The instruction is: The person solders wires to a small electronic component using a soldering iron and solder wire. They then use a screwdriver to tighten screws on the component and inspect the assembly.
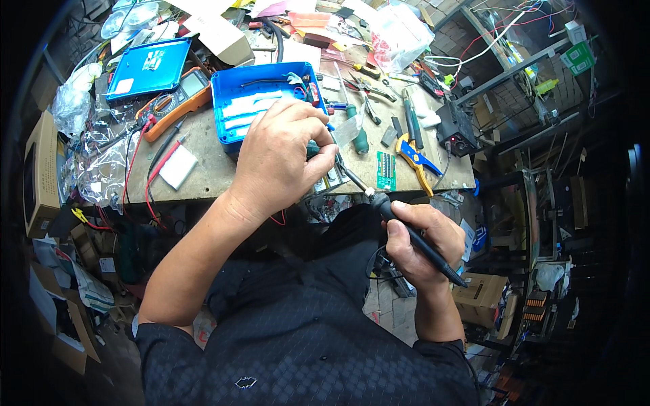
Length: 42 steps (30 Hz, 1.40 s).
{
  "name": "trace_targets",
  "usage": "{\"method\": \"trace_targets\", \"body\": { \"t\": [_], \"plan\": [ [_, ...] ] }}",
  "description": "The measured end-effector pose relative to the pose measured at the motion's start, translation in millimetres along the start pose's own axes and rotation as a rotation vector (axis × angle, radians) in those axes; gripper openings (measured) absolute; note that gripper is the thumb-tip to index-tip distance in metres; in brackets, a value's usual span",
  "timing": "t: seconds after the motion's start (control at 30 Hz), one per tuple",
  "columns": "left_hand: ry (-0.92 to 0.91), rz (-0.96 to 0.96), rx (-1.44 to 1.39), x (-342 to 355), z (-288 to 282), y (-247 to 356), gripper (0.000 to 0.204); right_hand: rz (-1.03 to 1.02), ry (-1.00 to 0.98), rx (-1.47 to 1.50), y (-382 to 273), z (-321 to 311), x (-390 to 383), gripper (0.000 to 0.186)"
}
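My right hand (426, 237) grips a soldering iron (380, 204) by its black handle. The metal shaft slants up and left, toward the fingertips of my left hand (281, 152). Thumb and fingers of that hand are pinched together over the front edge of the table; what they hold is hidden. A dark green part shows behind the fingers, too covered to name. Just beyond the left hand sits an open blue plastic box (218, 108) with white blocks and wires inside. A small green circuit board (386, 170) lies right of the iron's shaft.
Blue-and-yellow wire strippers (416, 159), pliers (369, 91), a green-handled screwdriver (360, 139) and a black box (457, 128) lie to the right. Leftward are an orange multimeter (175, 101), its probes, a white block (178, 166) and a blue lid (149, 68). Papers and bags crowd the back.
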<state>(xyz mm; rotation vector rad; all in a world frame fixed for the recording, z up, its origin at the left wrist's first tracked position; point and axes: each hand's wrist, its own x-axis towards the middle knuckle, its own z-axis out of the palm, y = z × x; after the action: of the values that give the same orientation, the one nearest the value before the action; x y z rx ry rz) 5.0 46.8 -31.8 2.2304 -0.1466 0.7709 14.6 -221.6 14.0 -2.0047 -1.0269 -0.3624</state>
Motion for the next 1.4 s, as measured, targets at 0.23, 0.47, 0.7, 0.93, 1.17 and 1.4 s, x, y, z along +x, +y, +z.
{"method": "trace_targets", "body": {
  "t": [0.23,0.47,0.7,0.93,1.17,1.4],
  "plan": [
    [0.005,0.003,-0.002,0.1,0.5,-1.4,0.011,-0.006,0.005,0.007,1.2,-0.4,-0.7,0.028],
    [0.003,0.007,-0.005,0.2,0.5,-1.1,0.011,0.003,-0.001,0.009,1.0,-0.2,-1.7,0.028],
    [0.013,0.014,-0.008,0.4,1.0,-0.7,0.011,-0.003,-0.008,0.011,1.5,-1.7,-1.3,0.029],
    [0.003,0.003,-0.007,0.8,0.5,-0.4,0.010,0.006,-0.005,0.015,2.3,-0.9,-1.5,0.029],
    [-0.001,0.001,-0.001,0.4,0.7,-1.0,0.010,0.000,-0.012,0.017,2.6,-2.3,-2.6,0.029],
    [0.001,0.003,-0.002,0.7,0.5,0.2,0.010,0.018,0.016,0.046,4.4,-3.5,-5.6,0.029]
  ]
}}
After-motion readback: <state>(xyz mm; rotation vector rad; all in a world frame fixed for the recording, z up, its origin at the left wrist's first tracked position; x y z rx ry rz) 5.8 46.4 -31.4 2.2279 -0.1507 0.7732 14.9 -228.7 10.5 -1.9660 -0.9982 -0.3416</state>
